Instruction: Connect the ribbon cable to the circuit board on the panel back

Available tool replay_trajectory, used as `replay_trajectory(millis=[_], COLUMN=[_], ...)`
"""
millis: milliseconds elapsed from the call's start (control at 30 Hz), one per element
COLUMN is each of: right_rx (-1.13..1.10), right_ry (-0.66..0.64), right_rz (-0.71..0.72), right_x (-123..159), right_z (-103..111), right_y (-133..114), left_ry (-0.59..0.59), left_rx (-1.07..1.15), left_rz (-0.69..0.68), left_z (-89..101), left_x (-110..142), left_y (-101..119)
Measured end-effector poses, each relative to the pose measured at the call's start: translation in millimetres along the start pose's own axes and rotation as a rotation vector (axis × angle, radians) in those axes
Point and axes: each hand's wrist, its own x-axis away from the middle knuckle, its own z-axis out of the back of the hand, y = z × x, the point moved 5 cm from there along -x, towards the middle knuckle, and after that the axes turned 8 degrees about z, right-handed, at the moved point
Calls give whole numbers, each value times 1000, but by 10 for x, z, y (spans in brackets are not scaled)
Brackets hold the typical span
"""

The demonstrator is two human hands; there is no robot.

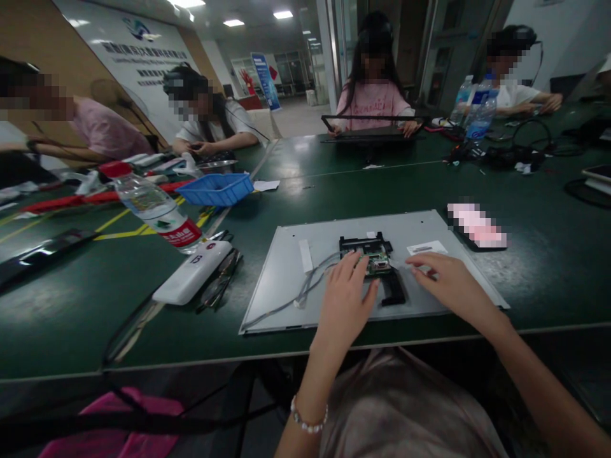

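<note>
A grey metal panel (pixel 286 273) lies flat on the green table (pixel 548 254) in front of me. A small green circuit board (pixel 377 257) in a black bracket sits at its middle, with grey cables (pixel 310 283) running off to the left. My left hand (pixel 346 302) lies on the board's near left side, fingers stretched out flat. My right hand (pixel 451 283) reaches in from the right, its fingertips pinched at something thin I cannot make out, just right of the board. A white label (pixel 426 247) is stuck beyond that hand.
A water bottle (pixel 157 213), a white box (pixel 193 272) and glasses (pixel 220 280) lie left of the panel. A blue tray (pixel 217 189) sits further back. A phone (pixel 477 228) lies to the right. Several people work at the far side, with bottles (pixel 480 111) and cables nearby.
</note>
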Motion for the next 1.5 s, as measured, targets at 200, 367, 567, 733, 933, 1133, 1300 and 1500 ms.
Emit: replay_trajectory(millis=[200,367,567,733,933,1133,1300,1500], right_rx=[-32,-77,-208,-152,92,210,244,258], right_ry=[-220,-322,-345,-287,-271,-250,-353,-401], right_rz=[78,55,-40,-104,-108,206,326,292], right_x=[-392,-500,-493,-560,-685,-971,-1205,-1333], right_z=[-90,-175,-168,38,162,15,-353,-507], right_y=[115,181,344,641,813,385,138,120], left_ry=[-51,-60,-45,-35,-38,-40,-51,-39], left_rx=[-85,-124,-161,-157,-166,-177,-179,-173], left_rz=[-7,-17,-30,-30,-30,-34,-28,-33], left_z=[-187,-185,-193,-186,-178,-197,-197,-183], left_x=[50,57,59,68,68,62,67,65], left_y=[50,43,53,48,49,50,52,58])
